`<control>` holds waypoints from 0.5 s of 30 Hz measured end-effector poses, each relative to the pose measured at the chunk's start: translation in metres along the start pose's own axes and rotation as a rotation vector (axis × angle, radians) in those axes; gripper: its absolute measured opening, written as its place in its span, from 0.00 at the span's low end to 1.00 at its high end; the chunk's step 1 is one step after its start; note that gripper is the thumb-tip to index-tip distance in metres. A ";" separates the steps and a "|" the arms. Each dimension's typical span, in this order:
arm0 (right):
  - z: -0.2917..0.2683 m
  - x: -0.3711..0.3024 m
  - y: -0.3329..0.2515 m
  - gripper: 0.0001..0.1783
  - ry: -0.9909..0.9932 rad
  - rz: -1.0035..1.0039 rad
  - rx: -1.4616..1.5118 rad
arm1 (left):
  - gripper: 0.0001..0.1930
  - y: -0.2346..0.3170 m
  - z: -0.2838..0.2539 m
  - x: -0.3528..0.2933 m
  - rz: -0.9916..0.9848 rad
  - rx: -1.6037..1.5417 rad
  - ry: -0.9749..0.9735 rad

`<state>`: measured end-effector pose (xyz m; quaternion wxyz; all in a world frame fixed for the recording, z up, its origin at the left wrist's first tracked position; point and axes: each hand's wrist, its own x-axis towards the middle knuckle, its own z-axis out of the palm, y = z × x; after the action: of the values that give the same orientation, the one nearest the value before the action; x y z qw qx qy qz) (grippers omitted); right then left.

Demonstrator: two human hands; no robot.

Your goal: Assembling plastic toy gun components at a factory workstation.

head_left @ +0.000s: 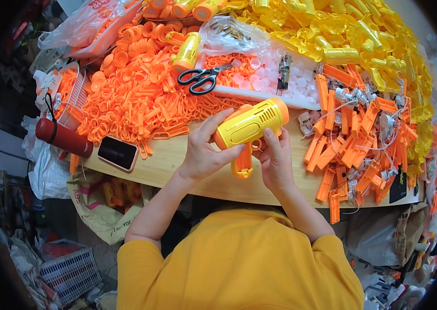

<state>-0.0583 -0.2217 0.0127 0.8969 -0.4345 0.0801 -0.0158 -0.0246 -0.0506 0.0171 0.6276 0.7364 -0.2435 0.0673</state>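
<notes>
Above the front of the wooden table, both my hands hold a yellow and orange plastic toy gun (pixel 252 124). Its yellow barrel has slots and small holes, with an orange ring on the end at the right, and an orange handle hangs below. My left hand (pixel 200 149) is closed round the rear end, thumb along the lower side of the body. The fingers of my right hand (pixel 277 164) grip the front underside beside the handle, the thumb pressed near the orange ring. Some of these fingers are hidden behind the toy.
Loose orange parts (pixel 141 88) cover the table's left, near black-handled scissors (pixel 199 80). A phone (pixel 118 153) and red bottle (pixel 63 137) lie at the left edge. Orange handles with wires (pixel 355 134) are heaped right, yellow shells (pixel 353 31) behind. White discs (pixel 298 77) fill a tray.
</notes>
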 end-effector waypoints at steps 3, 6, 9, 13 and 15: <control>-0.003 0.002 -0.004 0.34 0.094 -0.065 -0.199 | 0.36 0.003 -0.008 0.006 -0.033 -0.006 -0.044; -0.018 0.012 -0.020 0.49 -0.027 -0.806 -0.960 | 0.36 0.007 -0.021 0.012 -0.020 0.001 -0.037; -0.013 0.015 -0.065 0.58 -0.330 -0.882 -1.317 | 0.34 0.024 -0.037 0.022 0.020 0.132 -0.308; -0.011 0.021 -0.071 0.52 -0.616 -0.621 -1.391 | 0.33 0.036 -0.037 0.032 0.046 0.146 -0.413; -0.010 0.021 -0.063 0.49 -0.584 -0.515 -1.262 | 0.33 0.035 -0.038 0.034 0.046 0.154 -0.430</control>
<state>-0.0368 -0.2706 0.0530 0.4295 -0.8589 -0.2723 -0.0603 -0.0027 -0.0271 0.0696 0.5013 0.7739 -0.3826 -0.0587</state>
